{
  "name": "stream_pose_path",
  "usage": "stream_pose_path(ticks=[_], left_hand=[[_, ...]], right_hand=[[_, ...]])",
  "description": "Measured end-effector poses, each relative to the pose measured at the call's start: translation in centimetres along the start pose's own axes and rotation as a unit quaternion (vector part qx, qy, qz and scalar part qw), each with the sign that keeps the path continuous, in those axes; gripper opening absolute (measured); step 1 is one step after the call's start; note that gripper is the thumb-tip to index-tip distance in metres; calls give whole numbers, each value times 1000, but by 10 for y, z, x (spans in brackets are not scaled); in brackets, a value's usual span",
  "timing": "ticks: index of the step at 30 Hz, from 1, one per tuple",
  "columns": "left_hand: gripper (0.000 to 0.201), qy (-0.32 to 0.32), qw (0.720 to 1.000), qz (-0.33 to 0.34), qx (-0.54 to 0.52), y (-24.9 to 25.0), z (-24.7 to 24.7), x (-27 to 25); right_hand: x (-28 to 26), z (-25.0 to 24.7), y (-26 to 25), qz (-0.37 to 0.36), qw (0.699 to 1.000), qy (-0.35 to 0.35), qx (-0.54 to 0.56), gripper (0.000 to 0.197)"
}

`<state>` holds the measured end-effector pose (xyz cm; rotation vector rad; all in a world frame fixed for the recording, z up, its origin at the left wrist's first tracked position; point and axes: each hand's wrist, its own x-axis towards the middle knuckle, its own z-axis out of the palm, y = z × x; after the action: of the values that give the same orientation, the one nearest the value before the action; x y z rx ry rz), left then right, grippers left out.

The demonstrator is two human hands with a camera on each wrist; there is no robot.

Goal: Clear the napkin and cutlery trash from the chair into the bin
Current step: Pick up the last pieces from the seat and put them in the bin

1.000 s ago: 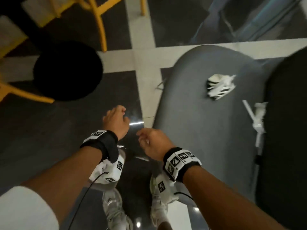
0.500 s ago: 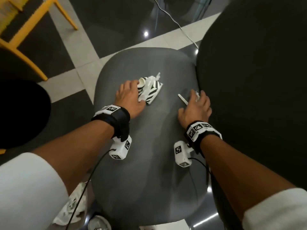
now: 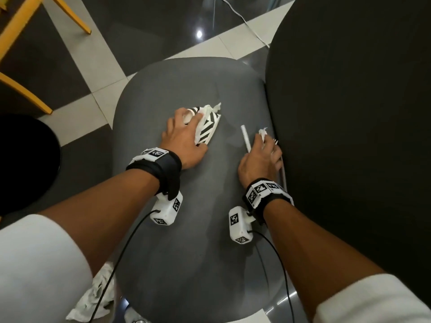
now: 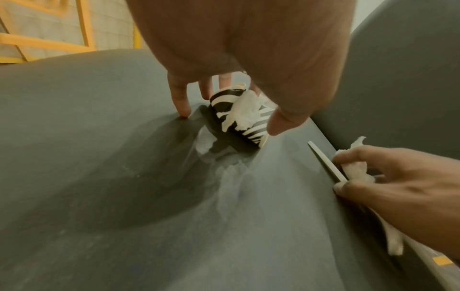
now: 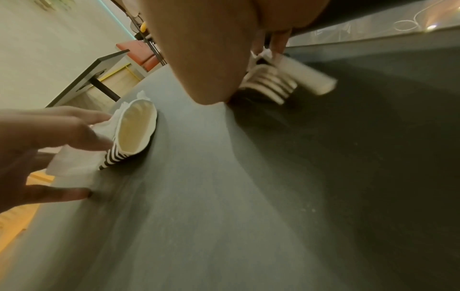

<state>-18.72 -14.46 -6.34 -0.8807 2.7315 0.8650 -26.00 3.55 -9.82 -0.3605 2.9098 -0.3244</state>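
On the grey chair seat (image 3: 186, 229) lies a black-and-white striped paper cup (image 3: 208, 127) on its side, with a white napkin (image 4: 245, 113) draped over it. My left hand (image 3: 196, 129) covers it, fingers on the far side and thumb on the near side. The cup's open mouth (image 5: 135, 133) shows in the right wrist view. By the backrest, my right hand (image 3: 265, 148) pinches a torn napkin piece (image 3: 263, 132) together with white plastic cutlery (image 3: 245, 138). A fork's tines (image 5: 271, 82) show under those fingers.
The dark backrest (image 3: 349, 136) rises just right of the right hand. A black round bin (image 3: 25, 164) stands on the floor at the left. Yellow chair legs (image 3: 23, 92) are beyond it. Something white (image 3: 93, 299) lies on the floor by the seat's near left corner.
A second ago both hands hung empty left of the chair. They have moved onto the seat, the left closing over the striped cup, the right onto the cutlery and napkin.
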Motion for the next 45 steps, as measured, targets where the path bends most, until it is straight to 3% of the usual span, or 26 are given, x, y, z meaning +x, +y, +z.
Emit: stream_pose_path(ticks=[4,8,13,18,21,24,26,30,34,38,41,45], left_hand=[[77,-13,999,10,38,1,4,-4],[57,-14,999,31,37,-5,7,-11],[38,0,999,29,-24,-14,4,-37],[32,19,996,-4,-90,-39,-6,-74],[49,53,989,-35,-131,-66,-9,-109],[51,108,975,-93,-171,-117,-10,-165],[50,140,962,-130,-196,-159,-9,-210],[41,179,940,-203,-207,-240,-4,-295],[32,145,927,-286,-197,-318,27,-359],[29,127,901,-362,-204,-372,81,-400],[32,109,874,-414,-232,-399,118,-418],[51,76,864,-395,-303,-423,145,-428]], right_hand=[[9,-1,0,-29,999,4,36,56],[20,-11,2,-33,998,-32,51,50],[10,-13,-10,-62,990,-27,126,37],[-47,-7,-71,-121,961,-29,247,31],[-93,-2,-106,-97,944,-65,308,31],[-150,10,-141,-79,930,-128,334,36],[-191,20,-166,-83,922,-192,324,34],[-262,51,-216,-164,909,-279,263,31],[-325,103,-246,-203,891,-361,185,27],[-373,179,-239,-205,866,-448,80,30],[-399,231,-227,-227,853,-470,15,31],[-419,285,-223,-276,835,-475,-42,29]])
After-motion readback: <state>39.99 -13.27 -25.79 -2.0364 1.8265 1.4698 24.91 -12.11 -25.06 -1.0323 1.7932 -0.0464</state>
